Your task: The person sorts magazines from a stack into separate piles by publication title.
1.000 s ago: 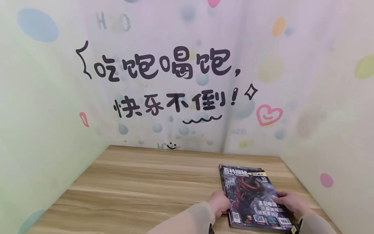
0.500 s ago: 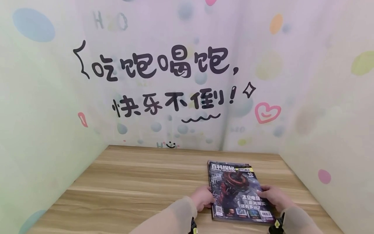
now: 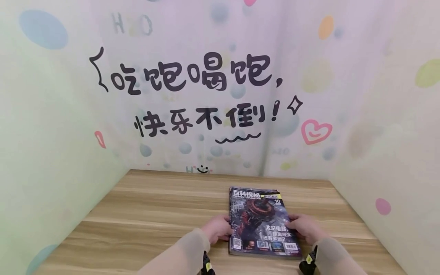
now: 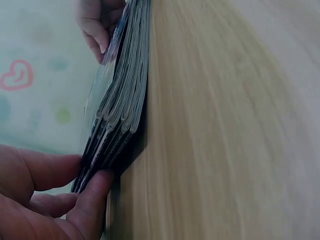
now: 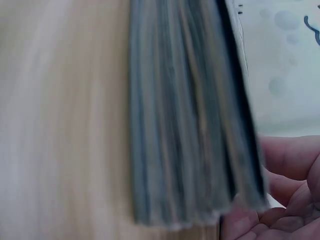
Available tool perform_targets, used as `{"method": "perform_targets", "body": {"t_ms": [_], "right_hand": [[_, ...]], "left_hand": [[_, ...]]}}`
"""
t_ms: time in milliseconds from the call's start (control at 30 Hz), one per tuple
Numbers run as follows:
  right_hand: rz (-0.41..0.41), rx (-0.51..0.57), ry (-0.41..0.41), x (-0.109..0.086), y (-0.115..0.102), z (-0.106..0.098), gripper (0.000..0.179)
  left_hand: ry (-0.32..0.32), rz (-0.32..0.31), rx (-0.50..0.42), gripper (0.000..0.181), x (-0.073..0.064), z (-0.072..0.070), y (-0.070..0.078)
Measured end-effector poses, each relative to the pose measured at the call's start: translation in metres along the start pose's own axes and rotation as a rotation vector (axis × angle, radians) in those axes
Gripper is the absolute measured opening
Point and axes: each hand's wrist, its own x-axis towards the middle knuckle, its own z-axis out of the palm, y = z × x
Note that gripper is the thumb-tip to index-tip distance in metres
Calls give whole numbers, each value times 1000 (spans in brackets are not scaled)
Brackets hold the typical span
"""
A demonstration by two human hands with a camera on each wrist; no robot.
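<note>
A stack of several magazines (image 3: pixel 256 219), the top one with a dark cover, a red machine and white Chinese lettering, is held low over the wooden table. My left hand (image 3: pixel 217 228) grips its left side; in the left wrist view thumb and fingers (image 4: pixel 92 200) pinch the spines (image 4: pixel 112 122). At the opposite side my right hand (image 3: pixel 306 228) holds the stack, its thumb on the cover's edge. The right wrist view shows the blurred page edges (image 5: pixel 185 125) up close, the right hand's fingers (image 5: pixel 290 157) beside them.
The wooden table (image 3: pixel 154 214) spreads left and behind the stack. Patterned walls enclose it: a back wall (image 3: pixel 206 38) with black lettering, a left wall (image 3: pixel 51 133) and a right wall (image 3: pixel 395 152). A strap with a black and yellow device (image 3: pixel 207 263) sits on the left wrist.
Both hands have carried the magazine stack leftward across the table, from the right side toward the middle. Their hold on its two sides has stayed the same.
</note>
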Motion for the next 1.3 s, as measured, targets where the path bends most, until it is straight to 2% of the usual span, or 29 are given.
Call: {"method": "perform_targets", "body": {"t_ms": [267,600,1067,1300], "right_hand": [[-43,-8,-14,6,-8,23,49],[-71,7,-49,9,-21,48,46],[-93,30,-86,14,-38,76,48],[-98,40,-84,22,-40,84,51]], "left_hand": [[-10,-2,14,46,-4,-28,-8],[-10,-20,33,49,-7,-56,-14],[58,-72,63,53,-1,-89,-17],[87,-58,51,52,0,-97,-18]]}}
